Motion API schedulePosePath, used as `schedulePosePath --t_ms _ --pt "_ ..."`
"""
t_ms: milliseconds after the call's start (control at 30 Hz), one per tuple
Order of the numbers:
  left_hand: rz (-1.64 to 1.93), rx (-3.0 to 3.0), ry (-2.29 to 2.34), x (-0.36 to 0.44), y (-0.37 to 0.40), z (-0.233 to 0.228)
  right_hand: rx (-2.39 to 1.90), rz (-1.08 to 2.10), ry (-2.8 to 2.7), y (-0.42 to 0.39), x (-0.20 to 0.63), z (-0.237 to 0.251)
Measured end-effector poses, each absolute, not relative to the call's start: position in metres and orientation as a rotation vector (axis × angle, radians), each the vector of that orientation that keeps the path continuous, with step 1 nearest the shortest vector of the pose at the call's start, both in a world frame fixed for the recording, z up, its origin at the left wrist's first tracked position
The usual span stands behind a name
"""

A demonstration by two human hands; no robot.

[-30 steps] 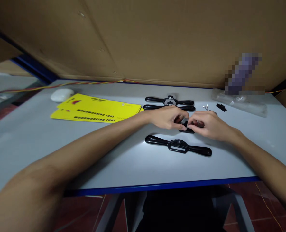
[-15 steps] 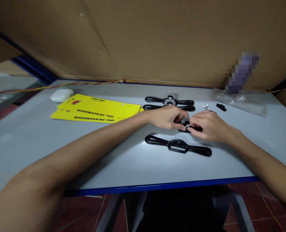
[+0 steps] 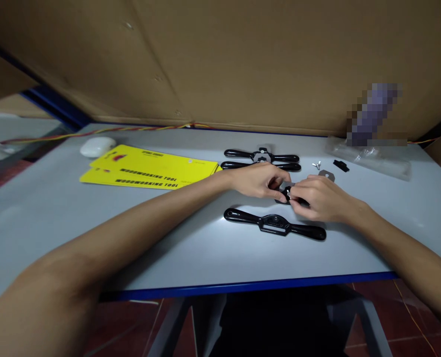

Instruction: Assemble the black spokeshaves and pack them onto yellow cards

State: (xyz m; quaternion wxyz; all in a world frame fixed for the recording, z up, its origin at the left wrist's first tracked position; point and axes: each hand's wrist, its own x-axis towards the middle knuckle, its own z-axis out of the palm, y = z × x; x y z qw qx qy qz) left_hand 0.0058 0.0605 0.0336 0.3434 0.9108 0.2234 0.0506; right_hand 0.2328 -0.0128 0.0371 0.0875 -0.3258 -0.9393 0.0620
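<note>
My left hand (image 3: pixel 259 179) and my right hand (image 3: pixel 319 198) meet over the middle of the grey table (image 3: pixel 56 218), both pinching a small black metal part (image 3: pixel 285 191) just above the tabletop. My right fingertips hold a small silver screw against it; most of the part is hidden by my fingers. A black spokeshave body (image 3: pixel 275 224) with two handles lies just in front of my hands. Behind my hands lie two more black spokeshaves (image 3: pixel 261 159), side by side.
Yellow cards marked WOODWORKING TOOL (image 3: pixel 149 167) lie at left, a white oval case (image 3: pixel 97 146) behind them. A silver wing screw (image 3: pixel 317 164), a grey blade (image 3: pixel 327 175), a small black piece (image 3: pixel 341 165) and a clear plastic bag (image 3: pixel 369 154) sit at right. Cardboard walls stand behind.
My right hand has shifted slightly left and closed in on the black part, uncovering the grey blade behind it. My left hand has stayed put.
</note>
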Motion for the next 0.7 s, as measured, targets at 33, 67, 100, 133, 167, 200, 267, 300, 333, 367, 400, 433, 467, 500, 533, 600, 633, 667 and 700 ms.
schedulePosePath --t_ms 33,67,100,133,167,200,267,300,333,367,400,433,467,500,533,600,633,667,700 --pt "0.132 2.364 0.582 0.0058 0.0605 0.0336 -0.967 0.183 -2.793 -0.0127 0.233 0.037" --pt "0.134 2.362 0.581 0.0057 0.0606 0.0335 -0.967 0.174 -2.779 -0.0123 0.2333 0.0368" --pt "0.138 2.361 0.58 0.0056 0.0608 0.0333 -0.972 0.159 -2.757 -0.0119 0.2337 0.0365" --pt "0.141 2.36 0.578 0.0055 0.061 0.0328 -0.98 0.145 -2.731 -0.0115 0.2342 0.0362" --pt "0.147 2.358 0.577 0.0055 0.0613 0.0323 -0.99 0.136 -2.703 -0.011 0.2348 0.036" --pt "0.151 2.357 0.58 0.0055 0.0615 0.0317 -0.995 0.133 -2.678 -0.0105 0.2354 0.0359" --pt "0.154 2.355 0.593 0.0057 0.0619 0.0307 -0.981 0.147 -2.65 -0.0094 0.2365 0.0357" --pt "0.155 2.355 0.598 0.0058 0.062 0.0304 -0.967 0.157 -2.645 -0.0089 0.237 0.0355" --pt "0.155 2.358 0.599 0.0059 0.0619 0.0304 -0.951 0.161 -2.643 -0.0084 0.2373 0.0354" --pt "0.155 2.362 0.596 0.006 0.0618 0.0306 -0.935 0.163 -2.644 -0.0079 0.2376 0.0353" --pt "0.155 2.366 0.59 0.0061 0.0615 0.031 -0.922 0.163 -2.645 -0.0074 0.2379 0.0352" --pt "0.154 2.371 0.584 0.0061 0.0611 0.0316 -0.914 0.163 -2.645 -0.0071 0.2382 0.0351" --pt "0.15 2.373 0.582 0.006 0.0608 0.0322 -0.907 0.167 -2.645 -0.0068 0.2387 0.0352" --pt "0.145 2.374 0.583 0.006 0.0604 0.0327 -0.907 0.174 -2.645 -0.0067 0.2393 0.0354" --pt "0.141 2.374 0.587 0.0059 0.06 0.0332 -0.912 0.186 -2.647 -0.0068 0.2399 0.0357" --pt "0.136 2.376 0.59 0.0057 0.0593 0.0338 -0.934 0.216 -2.651 -0.0071 0.2411 0.0367" --pt "0.139 2.38 0.589 0.0056 0.059 0.0339 -0.943 0.231 -2.656 -0.0074 0.2415 0.0373" --pt "0.144 2.385 0.585 0.0055 0.0588 0.034 -0.949 0.243 -2.664 -0.0077 0.2417 0.0379" --pt "0.145 2.39 0.581 0.0055 0.0586 0.0341 -0.954 0.248 -2.672 -0.008 0.2416 0.0384"
